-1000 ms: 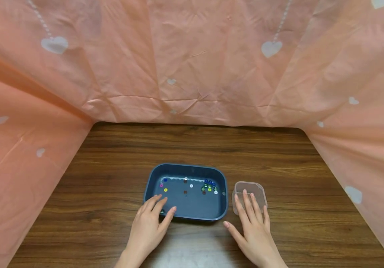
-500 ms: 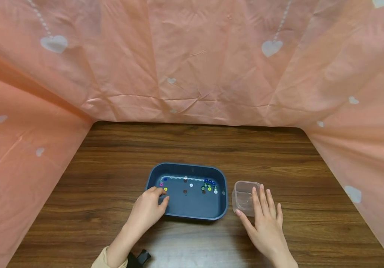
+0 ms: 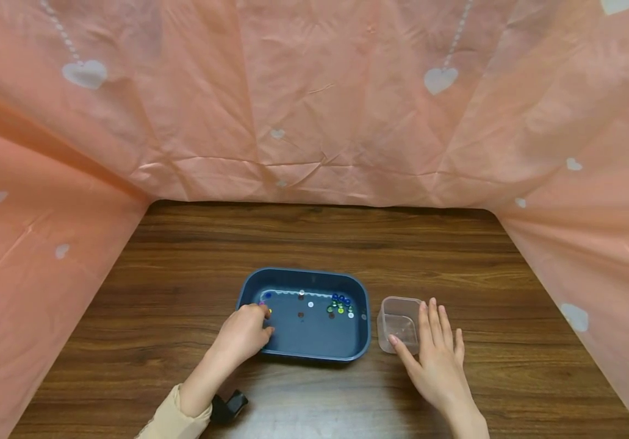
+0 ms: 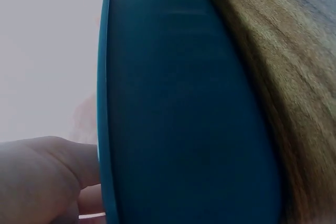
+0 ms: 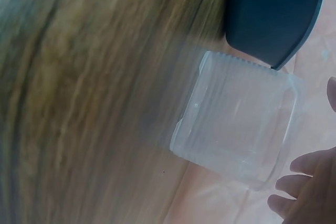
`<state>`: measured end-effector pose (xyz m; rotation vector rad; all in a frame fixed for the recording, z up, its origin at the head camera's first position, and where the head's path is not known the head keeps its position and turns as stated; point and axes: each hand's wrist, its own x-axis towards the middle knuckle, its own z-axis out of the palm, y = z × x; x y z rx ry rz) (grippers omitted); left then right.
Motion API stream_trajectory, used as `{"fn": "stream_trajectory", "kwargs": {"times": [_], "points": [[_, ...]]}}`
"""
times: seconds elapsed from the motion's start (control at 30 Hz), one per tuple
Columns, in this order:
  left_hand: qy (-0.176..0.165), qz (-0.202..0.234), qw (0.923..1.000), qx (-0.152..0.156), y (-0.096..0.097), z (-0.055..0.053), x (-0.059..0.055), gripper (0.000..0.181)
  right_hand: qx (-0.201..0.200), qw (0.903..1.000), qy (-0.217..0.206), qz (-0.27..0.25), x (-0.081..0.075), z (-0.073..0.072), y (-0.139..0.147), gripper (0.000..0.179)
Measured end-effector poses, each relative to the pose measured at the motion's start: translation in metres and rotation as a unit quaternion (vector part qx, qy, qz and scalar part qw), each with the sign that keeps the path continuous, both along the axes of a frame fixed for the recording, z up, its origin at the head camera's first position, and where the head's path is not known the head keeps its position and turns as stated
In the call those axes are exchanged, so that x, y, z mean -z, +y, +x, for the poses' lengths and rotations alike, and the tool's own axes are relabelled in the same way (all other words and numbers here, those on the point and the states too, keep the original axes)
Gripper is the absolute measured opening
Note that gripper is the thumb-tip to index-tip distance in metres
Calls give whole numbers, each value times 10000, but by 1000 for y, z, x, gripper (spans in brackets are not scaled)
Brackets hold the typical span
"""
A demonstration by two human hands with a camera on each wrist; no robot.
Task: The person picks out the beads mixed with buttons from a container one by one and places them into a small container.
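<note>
A dark blue tray [image 3: 314, 341] sits on the table and holds small round pieces, some flat like buttons, some glassy like marbles. My left hand [image 3: 243, 332] reaches over its left front edge with bent fingers dipping inside. Its fingertips are hidden, so whether they pinch a piece cannot be seen. In the left wrist view the tray wall [image 4: 178, 103] covers the fingers. To the tray's right stands a clear plastic container [image 3: 396, 326]. My right hand [image 3: 439, 363] lies along its right side with straight fingers, thumb over the near rim.
Glassy blue pieces [image 3: 341, 299] and green ones cluster at the tray's right, near a white button [image 3: 351, 315]. Another white button [image 3: 311, 304] and a brown piece [image 3: 301, 315] lie mid-tray. Pink cloth [image 3: 314, 122] surrounds the wooden table [image 3: 319, 238] at the back and sides.
My left hand has lowered into the tray's left side, its fingers bending. My right hand has shifted right from above the clear container to its right side.
</note>
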<state>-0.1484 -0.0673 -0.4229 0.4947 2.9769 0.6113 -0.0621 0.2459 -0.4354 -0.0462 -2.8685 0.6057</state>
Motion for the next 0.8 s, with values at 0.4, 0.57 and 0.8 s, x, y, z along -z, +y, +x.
{"fn": "stream_trajectory", "kwargs": {"times": [0.4, 0.57, 0.8], "points": [[-543, 199, 9980, 244, -1, -5, 0, 21, 14, 9997, -234, -56, 3, -7, 5, 89], [-815, 363, 9955, 326, 0, -9, 1, 23, 44, 9996, -248, -114, 2, -11, 7, 92], [-1021, 272, 9934, 440, 1, -11, 2, 25, 49, 9992, -342, -179, 2, -13, 8, 96]]}}
